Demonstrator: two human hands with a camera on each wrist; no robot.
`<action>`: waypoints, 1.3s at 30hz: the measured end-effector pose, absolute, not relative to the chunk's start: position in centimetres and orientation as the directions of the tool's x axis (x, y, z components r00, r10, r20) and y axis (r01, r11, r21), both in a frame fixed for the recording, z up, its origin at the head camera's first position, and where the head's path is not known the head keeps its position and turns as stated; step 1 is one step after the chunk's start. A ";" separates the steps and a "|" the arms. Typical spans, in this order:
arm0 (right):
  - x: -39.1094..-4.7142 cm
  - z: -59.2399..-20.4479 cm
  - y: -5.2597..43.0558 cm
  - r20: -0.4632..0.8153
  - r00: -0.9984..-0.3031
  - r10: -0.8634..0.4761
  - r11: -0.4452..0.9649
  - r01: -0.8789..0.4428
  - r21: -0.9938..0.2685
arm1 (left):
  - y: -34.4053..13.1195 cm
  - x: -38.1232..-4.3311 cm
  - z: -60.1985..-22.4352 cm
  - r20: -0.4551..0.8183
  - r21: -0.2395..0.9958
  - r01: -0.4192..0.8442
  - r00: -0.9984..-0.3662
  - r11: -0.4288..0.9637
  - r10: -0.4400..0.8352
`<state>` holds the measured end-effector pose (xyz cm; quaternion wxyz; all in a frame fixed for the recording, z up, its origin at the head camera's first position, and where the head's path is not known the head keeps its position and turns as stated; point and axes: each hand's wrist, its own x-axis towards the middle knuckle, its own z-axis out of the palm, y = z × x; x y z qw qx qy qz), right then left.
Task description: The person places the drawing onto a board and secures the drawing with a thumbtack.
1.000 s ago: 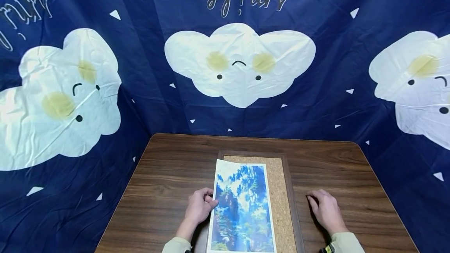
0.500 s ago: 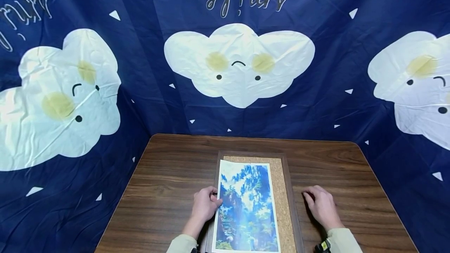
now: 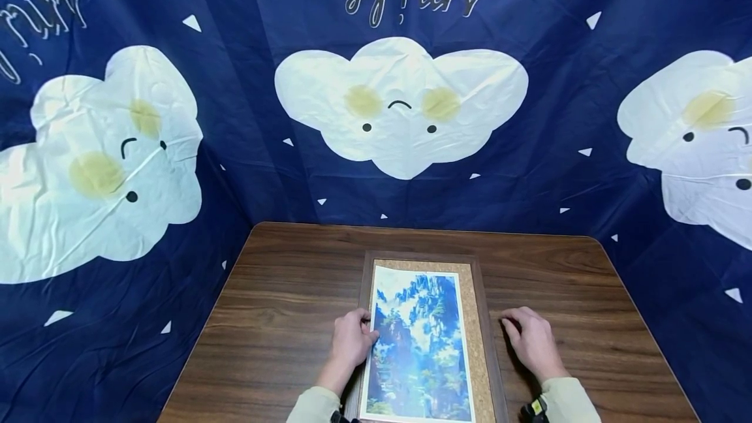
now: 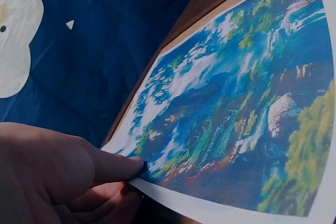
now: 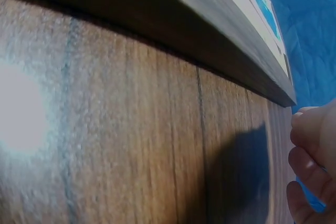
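Observation:
A printed picture (image 3: 417, 344) of blue mountains and waterfalls, with a white border, lies over a cork board (image 3: 478, 344) in a brown wooden frame. My left hand (image 3: 351, 343) pinches the picture's left edge between thumb and fingers. In the left wrist view the thumb (image 4: 123, 165) rests on top of the sheet and the fingers are under it; the edge there is slightly raised. A small dark blue spot shows at the thumb tip; I cannot tell what it is. My right hand (image 3: 531, 341) rests right of the frame, fingers loosely bent, holding nothing.
The wood-grain table (image 3: 282, 292) extends on both sides of the framed board. A dark blue cloth (image 3: 329, 181) with white clouds and triangles hangs behind and at the sides. The frame's raised side (image 5: 210, 30) stands close to the right hand.
My left hand has slid the picture to the right, so it now lies more squarely over the cork, with a narrower strip bare at the right. My right hand has shifted slightly left, toward the frame.

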<state>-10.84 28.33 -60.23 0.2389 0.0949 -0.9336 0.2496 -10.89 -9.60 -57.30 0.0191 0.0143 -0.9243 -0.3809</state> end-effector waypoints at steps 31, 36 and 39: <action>-12.6 -59.4 25.3 0.462 -0.882 -0.093 0.832 -0.324 -0.451 | -7.6 -10.9 -57.7 0.075 0.617 -0.004 -0.995 0.787 -0.064; -13.4 -59.1 24.4 0.436 -0.895 -0.093 0.815 -0.320 -0.483 | -7.5 -10.9 -57.6 0.079 0.612 -0.006 -0.995 0.791 -0.069; -13.9 -59.0 23.9 0.417 -0.904 -0.091 0.806 -0.313 -0.502 | -7.5 -10.9 -57.6 0.075 0.608 -0.014 -0.994 0.793 -0.075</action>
